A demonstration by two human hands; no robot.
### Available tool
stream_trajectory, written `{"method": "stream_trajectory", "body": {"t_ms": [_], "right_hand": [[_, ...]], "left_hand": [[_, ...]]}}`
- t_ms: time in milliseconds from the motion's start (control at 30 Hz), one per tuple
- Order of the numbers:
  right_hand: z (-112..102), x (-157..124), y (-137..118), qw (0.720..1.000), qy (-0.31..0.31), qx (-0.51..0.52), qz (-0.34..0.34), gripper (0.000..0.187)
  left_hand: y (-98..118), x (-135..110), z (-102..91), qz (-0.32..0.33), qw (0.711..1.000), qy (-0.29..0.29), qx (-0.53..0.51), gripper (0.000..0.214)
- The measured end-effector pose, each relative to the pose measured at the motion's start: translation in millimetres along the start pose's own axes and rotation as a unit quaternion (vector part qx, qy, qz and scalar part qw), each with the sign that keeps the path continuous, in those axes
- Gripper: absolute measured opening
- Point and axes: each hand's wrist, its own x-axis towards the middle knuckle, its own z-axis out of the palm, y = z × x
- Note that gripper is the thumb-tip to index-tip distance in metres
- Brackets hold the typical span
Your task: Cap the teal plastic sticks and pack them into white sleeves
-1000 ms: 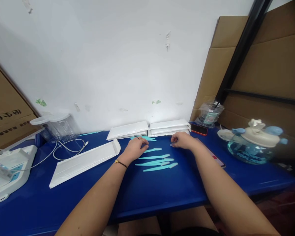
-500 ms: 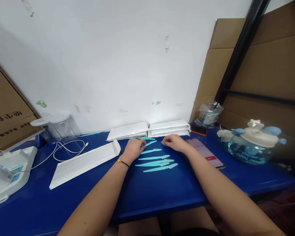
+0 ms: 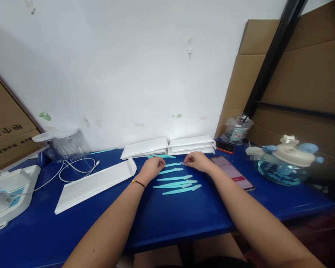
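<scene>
Several slim teal plastic knives lie in a row on the blue table. At the far end of the row one more teal knife is held flat between both hands. My left hand pinches its left end with fingers closed; a ring shows on one finger and a thin bracelet on the wrist. Fingers curled, my right hand pinches the right end of that knife. More teal pieces lie just behind the hands.
White padded envelopes are stacked by the wall; one long envelope lies left. A phone rests right of my right hand, a second phone behind. A blue water jug, clear jars, cable and white device stand around.
My right hand moved left from near the phone toward my left hand. A teal knife now spans between both hands at the top of the row.
</scene>
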Motion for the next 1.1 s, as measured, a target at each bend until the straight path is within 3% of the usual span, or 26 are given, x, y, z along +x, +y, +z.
{"method": "stream_trajectory", "body": {"t_ms": [433, 667, 767, 867, 967, 1100], "right_hand": [[-2.7, -0.1, 2.4, 0.999, -0.023, 0.014, 0.017, 0.009], [6.8, -0.8, -12.7, 0.999, -0.035, 0.04, -0.001, 0.014], [1.1, -1.2, -12.5, 0.997, -0.051, 0.039, -0.033, 0.014], [-17.5, -2.7, -3.4, 0.999, 0.031, 0.018, -0.026, 0.015], [-38.6, -6.2, 10.9, 0.988, 0.139, -0.045, 0.051, 0.016], [-47.6, -10.0, 24.8, 0.985, 0.09, -0.113, 0.098, 0.017]], "left_hand": [[-0.9, -1.3, -0.5, 0.005, 1.0, -0.007, -0.016, 0.017], [9.6, -2.7, 0.6, 0.021, 0.998, -0.027, -0.049, 0.018], [10.6, -3.9, -1.1, 0.038, 0.997, -0.043, -0.046, 0.022], [7.4, -5.0, -3.9, 0.058, 0.998, 0.003, 0.018, 0.03], [3.4, -5.3, -4.7, 0.048, 0.993, 0.039, 0.099, 0.04], [2.8, -5.3, -3.1, 0.034, 0.991, 0.015, 0.129, 0.047]]}}
